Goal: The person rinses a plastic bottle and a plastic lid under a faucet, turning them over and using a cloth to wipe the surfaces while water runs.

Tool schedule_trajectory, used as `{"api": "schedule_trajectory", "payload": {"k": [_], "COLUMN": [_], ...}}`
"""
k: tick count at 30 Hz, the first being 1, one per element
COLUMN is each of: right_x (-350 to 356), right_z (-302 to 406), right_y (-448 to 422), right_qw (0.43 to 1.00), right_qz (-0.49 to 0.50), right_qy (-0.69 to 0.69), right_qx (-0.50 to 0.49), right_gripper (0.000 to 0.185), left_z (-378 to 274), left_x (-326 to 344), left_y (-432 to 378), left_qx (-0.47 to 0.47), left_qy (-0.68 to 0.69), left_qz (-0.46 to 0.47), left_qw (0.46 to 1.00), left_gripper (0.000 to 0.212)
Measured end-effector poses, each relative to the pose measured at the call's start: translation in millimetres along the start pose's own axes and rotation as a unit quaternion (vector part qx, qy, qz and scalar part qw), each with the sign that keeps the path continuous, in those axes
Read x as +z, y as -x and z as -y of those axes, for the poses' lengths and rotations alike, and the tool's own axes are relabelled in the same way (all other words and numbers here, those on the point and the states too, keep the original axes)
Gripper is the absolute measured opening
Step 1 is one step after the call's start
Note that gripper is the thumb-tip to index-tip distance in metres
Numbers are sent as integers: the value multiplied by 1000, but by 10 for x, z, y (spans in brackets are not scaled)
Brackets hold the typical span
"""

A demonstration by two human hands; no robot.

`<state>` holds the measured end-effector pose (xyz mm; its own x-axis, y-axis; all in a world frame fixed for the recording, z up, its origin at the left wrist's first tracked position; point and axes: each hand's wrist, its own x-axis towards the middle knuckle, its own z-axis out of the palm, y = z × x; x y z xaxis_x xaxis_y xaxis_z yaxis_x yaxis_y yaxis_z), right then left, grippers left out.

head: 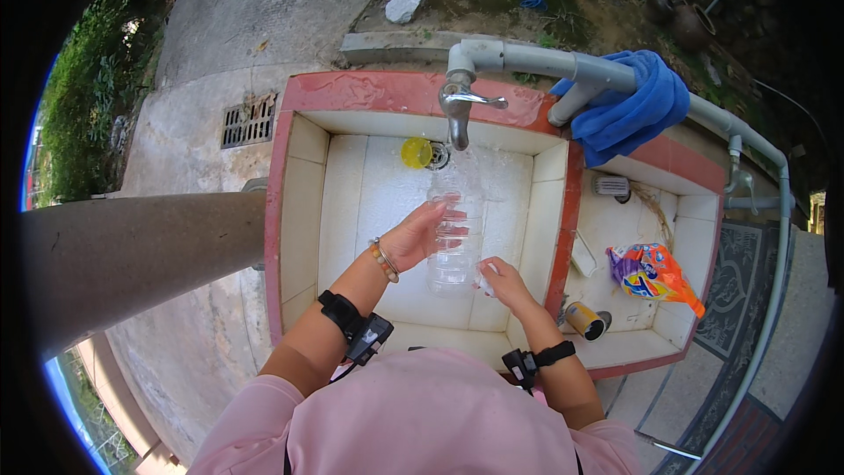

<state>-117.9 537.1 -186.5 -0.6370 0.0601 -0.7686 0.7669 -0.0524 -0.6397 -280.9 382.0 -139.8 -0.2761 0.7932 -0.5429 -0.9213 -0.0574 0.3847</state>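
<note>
A large clear plastic bottle (455, 257) is held over the white-tiled basin (382, 211), its upper end below the metal tap (456, 102). Water splashes around that end. My left hand (422, 227) grips the bottle from its left side, the fingers showing through the plastic. Beside the bottle's lower right, my right hand (502, 282) has its fingers closed on a small white item (486, 278); what it is, I cannot tell. At the back of the basin, a yellow plastic cup or lid (417, 153) lies by the round drain (438, 156).
A blue cloth (626, 105) is wrapped round the grey pipe (537, 59). The smaller basin at right holds a brush (611, 185), an orange detergent bag (653, 274), a yellow can (585, 320) and a white tray-like piece (583, 255). A thick round column (145, 257) stands at left.
</note>
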Motion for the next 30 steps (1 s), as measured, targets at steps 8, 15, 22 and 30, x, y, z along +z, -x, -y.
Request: {"api": "schedule_trajectory", "payload": {"k": [8,15,22,30], "right_x": [-30,-29,-23,-8], "right_z": [-104,-147,-144,-211], "right_y": [-13,-55,-57,-72], "right_qw": [1000,999,999,1000], "right_qz": [-8,-18,-17,-11], "right_qy": [2,39,33,6], "right_qx": [8,0,-4,7], "right_gripper": [24,25,24,21], "left_z": [-211,-327,-185,-42], "left_x": [145,280,80,55], "left_y": [-77,-32,-5,-68], "left_qx": [179,155,21,-36], "left_qy": [-246,-258,-15,196], "left_qz": [-63,-73,17,50], "left_qw": [950,951,1000,979], "left_gripper": [76,71,59,78]}}
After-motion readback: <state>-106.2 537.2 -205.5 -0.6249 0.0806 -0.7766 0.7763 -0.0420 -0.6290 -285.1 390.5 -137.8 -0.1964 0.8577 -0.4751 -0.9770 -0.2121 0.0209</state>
